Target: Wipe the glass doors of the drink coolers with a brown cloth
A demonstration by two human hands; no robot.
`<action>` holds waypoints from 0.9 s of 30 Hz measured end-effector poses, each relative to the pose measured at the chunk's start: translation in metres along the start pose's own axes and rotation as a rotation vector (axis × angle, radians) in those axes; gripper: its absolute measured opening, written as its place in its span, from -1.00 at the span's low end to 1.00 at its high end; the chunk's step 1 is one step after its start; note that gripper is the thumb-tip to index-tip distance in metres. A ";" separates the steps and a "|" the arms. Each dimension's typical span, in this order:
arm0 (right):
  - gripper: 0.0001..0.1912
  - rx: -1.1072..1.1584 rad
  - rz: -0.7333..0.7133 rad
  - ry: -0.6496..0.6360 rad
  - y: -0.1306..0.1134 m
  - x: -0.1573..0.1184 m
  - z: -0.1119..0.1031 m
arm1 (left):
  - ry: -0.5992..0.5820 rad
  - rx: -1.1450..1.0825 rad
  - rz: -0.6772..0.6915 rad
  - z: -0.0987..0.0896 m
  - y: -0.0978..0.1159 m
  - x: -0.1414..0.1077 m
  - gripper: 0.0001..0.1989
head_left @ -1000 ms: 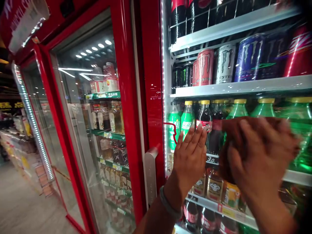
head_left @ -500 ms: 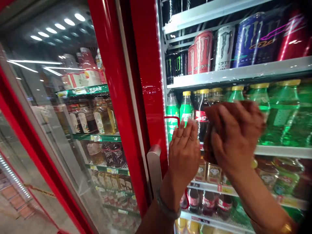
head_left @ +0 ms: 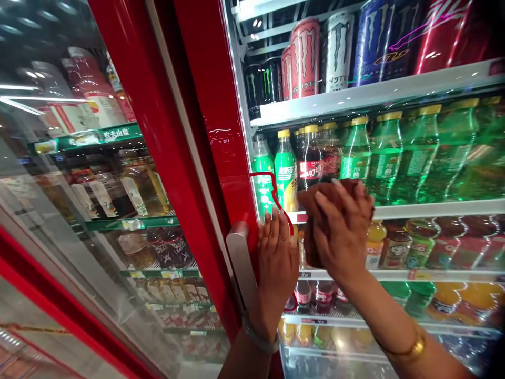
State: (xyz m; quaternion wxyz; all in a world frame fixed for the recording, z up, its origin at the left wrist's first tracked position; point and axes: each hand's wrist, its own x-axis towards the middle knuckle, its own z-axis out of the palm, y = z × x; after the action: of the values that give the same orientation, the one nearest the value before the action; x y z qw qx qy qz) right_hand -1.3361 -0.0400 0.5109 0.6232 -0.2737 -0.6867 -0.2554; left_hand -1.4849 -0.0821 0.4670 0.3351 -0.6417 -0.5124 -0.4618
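Note:
My left hand lies with outstretched fingers against the glass door of a drinks cooler, just right of its silver handle. A dark band circles that wrist. Under the fingers of my right hand is a brown cloth, held flat to the glass. A gold bracelet sits on my right forearm. Behind the glass, near the cloth, stand a cola bottle and a green bottle with a yellow cap.
A red door frame runs down beside the handle. Monster cans line an upper shelf, and juice bottles fill a lower one. To the left, another glass-fronted section holds shelves of bottles.
My right hand has moved the cloth down and to the left across the glass. The left hand stays near the handle, a little lower. My view has shifted slightly to the right.

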 end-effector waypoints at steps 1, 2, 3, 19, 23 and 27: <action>-0.37 0.008 -0.032 -0.007 -0.007 -0.003 0.007 | 0.029 -0.001 0.008 0.006 -0.002 -0.009 -0.30; -0.37 0.017 -0.069 -0.025 -0.013 -0.011 0.012 | 0.060 0.001 0.023 0.011 -0.003 -0.018 -0.32; -0.37 0.027 -0.101 -0.048 -0.016 -0.023 0.015 | 0.083 0.009 0.037 0.016 -0.005 -0.027 -0.33; -0.31 0.060 -0.120 -0.153 0.017 -0.071 -0.014 | -0.059 0.093 0.027 0.023 0.011 -0.036 -0.29; -0.28 0.057 -0.054 -0.189 0.041 -0.105 -0.037 | -0.085 0.159 0.051 0.035 0.028 -0.048 -0.35; -0.24 0.036 0.062 -0.077 0.051 -0.072 -0.038 | -0.031 0.129 0.073 0.052 0.054 -0.046 -0.48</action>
State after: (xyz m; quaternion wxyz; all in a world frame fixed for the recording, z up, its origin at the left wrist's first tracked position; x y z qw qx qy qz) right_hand -1.2681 -0.0343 0.4433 0.6085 -0.2932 -0.7060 -0.2130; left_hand -1.4223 -0.0650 0.4085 0.3844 -0.6442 -0.5226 -0.4052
